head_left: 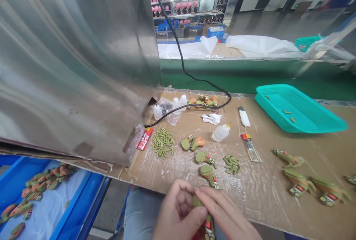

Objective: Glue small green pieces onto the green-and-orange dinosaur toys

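Note:
At the bottom edge, my left hand [178, 212] is closed around a small olive-green toy figure [209, 229] with a red patch and round white eyes. My right hand [226, 214] lies against the same figure, its fingers pressed on the top; the hands hide much of it. Just beyond them, a similar toy figure [208, 173] rests on the cardboard, and another figure [205, 157] lies behind it. A small heap of thin green pieces [232, 164] is to the right, and a larger heap of green pieces [163, 141] is to the left.
A squeeze bottle [221, 132] with a yellow tip stands mid-table. A teal basket [311, 121] is at right, near more figures [299, 184]. A black cable [180, 54] crosses the back. A metal housing [75, 58] blocks the left; below is a blue bin [72, 210] of figures.

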{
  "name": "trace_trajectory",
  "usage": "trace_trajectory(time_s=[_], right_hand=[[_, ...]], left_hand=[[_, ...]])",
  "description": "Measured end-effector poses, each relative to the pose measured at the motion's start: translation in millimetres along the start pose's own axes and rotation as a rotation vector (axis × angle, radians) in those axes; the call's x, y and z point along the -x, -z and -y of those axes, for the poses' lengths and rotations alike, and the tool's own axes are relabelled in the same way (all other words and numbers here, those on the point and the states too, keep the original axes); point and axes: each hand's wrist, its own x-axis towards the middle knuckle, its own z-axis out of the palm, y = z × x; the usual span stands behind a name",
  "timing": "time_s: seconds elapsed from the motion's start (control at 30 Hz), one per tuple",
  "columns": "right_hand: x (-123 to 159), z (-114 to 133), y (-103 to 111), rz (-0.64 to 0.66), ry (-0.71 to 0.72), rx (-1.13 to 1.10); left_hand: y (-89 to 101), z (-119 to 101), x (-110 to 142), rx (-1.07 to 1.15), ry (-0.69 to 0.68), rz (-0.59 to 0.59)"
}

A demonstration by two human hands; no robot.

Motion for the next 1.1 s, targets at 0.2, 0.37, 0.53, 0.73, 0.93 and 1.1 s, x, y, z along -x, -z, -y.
trace_trajectory(time_s=[0.2,0.37,0.53,0.73,0.93,1.1], right_hand=[[25.0,-77.4,42.8,-0.187,-0.247,0.525],[21.8,-119.3,74.3,-0.284,-0.453,0.714],[-30.5,-110.9,49.1,-0.29,-0.473,0.516],[-74.4,-116.9,20.0,-0.307,-0.581,0.204],[-53.5,-55.7,28.6,-0.238,-0.451,-0.318],[-21.4,-4.9,36.2,-0.116,-0.32,-0.559]], left_hand=[[-10.7,-16.4,-20.7,-0.556,-0.139,-0.032],[-19.1,-24.6,-35.9,-0.829,-0.203,-0.034],[-36.6,-15.3,-36.7,-1.023,-0.193,-0.041],[-28.4,-13.5,-29.6,-0.888,-0.17,-0.051],[4.5,-24.2,-17.2,-0.343,-0.03,-0.077],[20.2,-27.6,3.8,0.296,0.119,-0.102]])
